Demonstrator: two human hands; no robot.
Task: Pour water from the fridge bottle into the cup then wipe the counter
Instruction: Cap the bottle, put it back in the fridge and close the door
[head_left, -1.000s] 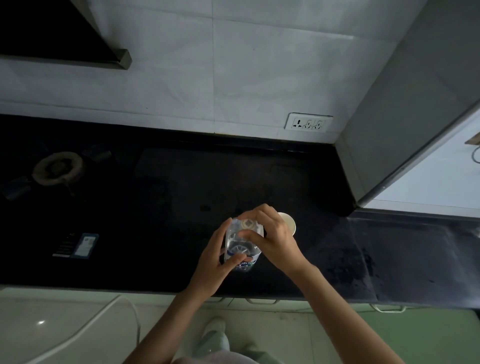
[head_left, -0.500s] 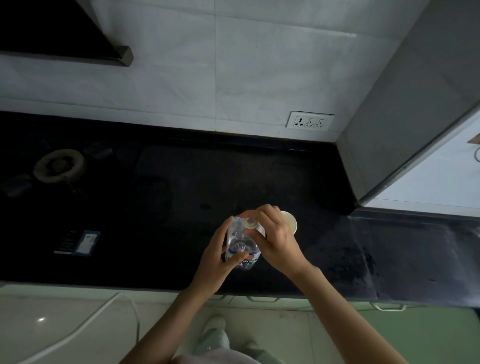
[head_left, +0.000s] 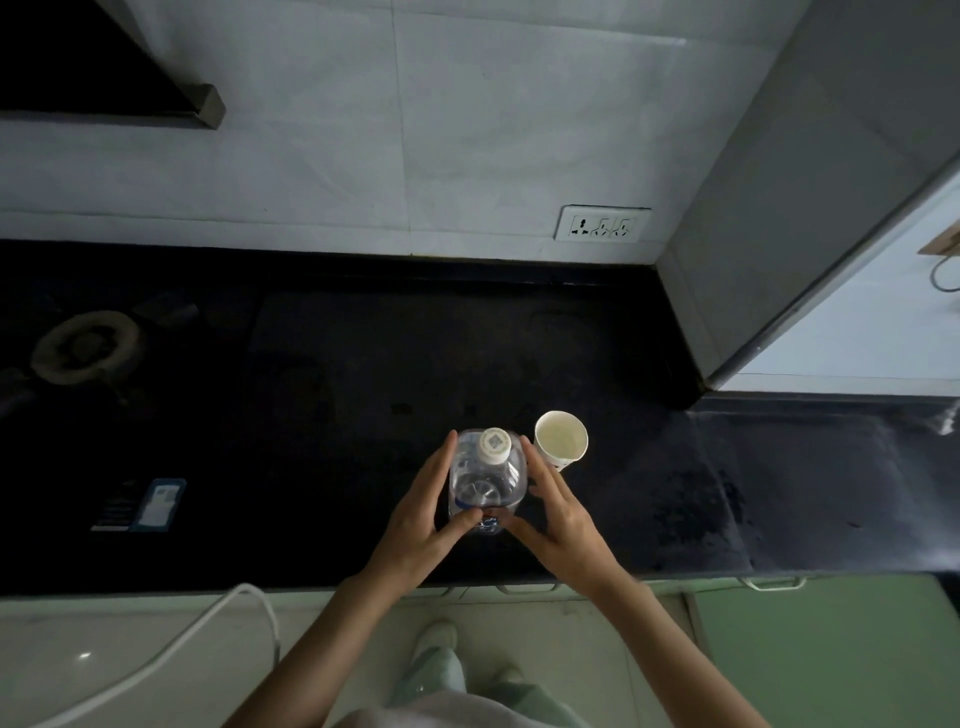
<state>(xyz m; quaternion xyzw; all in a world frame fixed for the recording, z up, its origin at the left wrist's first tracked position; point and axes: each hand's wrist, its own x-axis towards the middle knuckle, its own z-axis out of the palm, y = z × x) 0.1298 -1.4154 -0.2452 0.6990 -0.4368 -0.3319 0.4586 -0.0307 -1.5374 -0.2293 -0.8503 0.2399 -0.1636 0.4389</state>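
Standing upright on the black stone counter (head_left: 337, 415), near its front edge, is a clear plastic water bottle (head_left: 484, 480) with a white screw cap (head_left: 494, 445) seated on its neck; a blue label band shows low on its wall. Left hand (head_left: 423, 522) lies against the bottle's left side, fingers fairly straight along the wall, thumb hooked under the near side at the label: grip of the left hand is grasping the bottle. Right hand (head_left: 558, 512) sits on the bottle's right side, fingers extended and touching the wall, thumb reaching toward the label; whether this grip bears on the bottle or merely rests there cannot be told. Just beside the bottle, to its right and slightly farther back, a white paper cup (head_left: 561, 437) stands upright on the counter, mouth open upward, with a pale interior; the liquid level inside cannot be made out. The right fingertips lie near the cup's base, contact uncertain. Well apart to the left, a small blue-and-white flat packet (head_left: 139, 505) lies on the counter, and a gas burner ring (head_left: 85, 345) sits at the far left. A white triple wall socket (head_left: 602, 223) is set in the tiled wall behind. A white cable (head_left: 208, 626) curves below the counter's front edge.
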